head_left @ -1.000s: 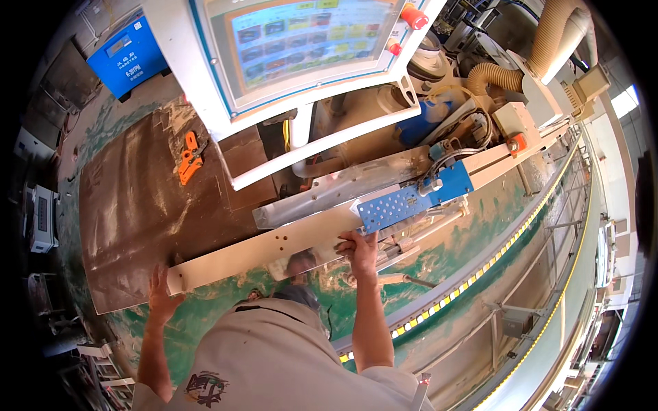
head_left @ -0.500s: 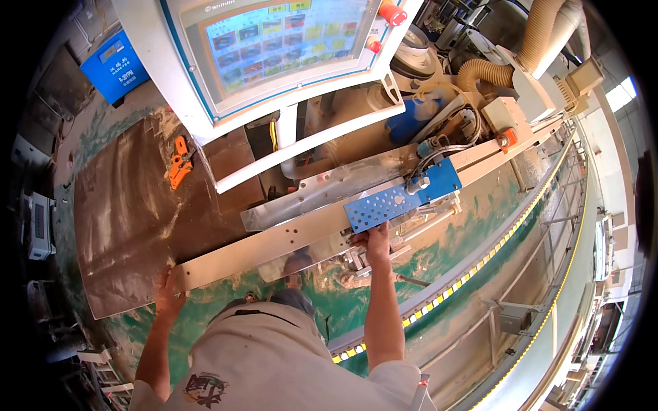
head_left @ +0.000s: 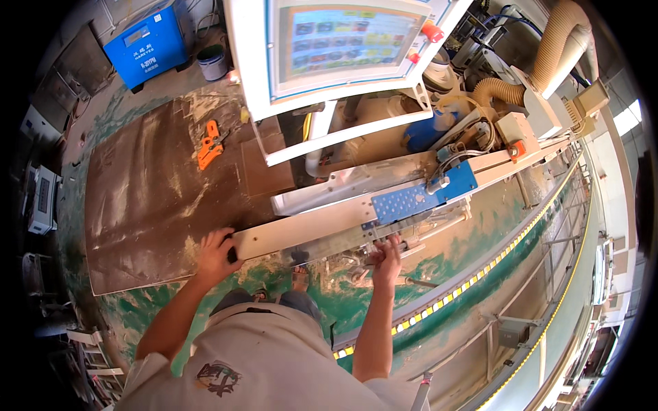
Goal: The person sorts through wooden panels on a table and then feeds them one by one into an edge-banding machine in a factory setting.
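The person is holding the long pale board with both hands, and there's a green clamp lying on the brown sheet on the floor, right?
Almost. The clamp on the brown sheet is orange, not green, as the head view shows. The left hand and right hand do both hold the long pale board.

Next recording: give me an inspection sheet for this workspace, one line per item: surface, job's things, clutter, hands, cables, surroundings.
Surface: green floor, dusty and worn.
Job's things: long pale board lying along the machine's feed rail, by a blue perforated plate.
Clutter: orange tool on a brown sheet.
Hands: left hand grips the board's near end; right hand holds its lower edge under the plate.
Cables: wires behind the plate; tan dust hose.
Surroundings: control screen, blue box, yellow-striped rail.
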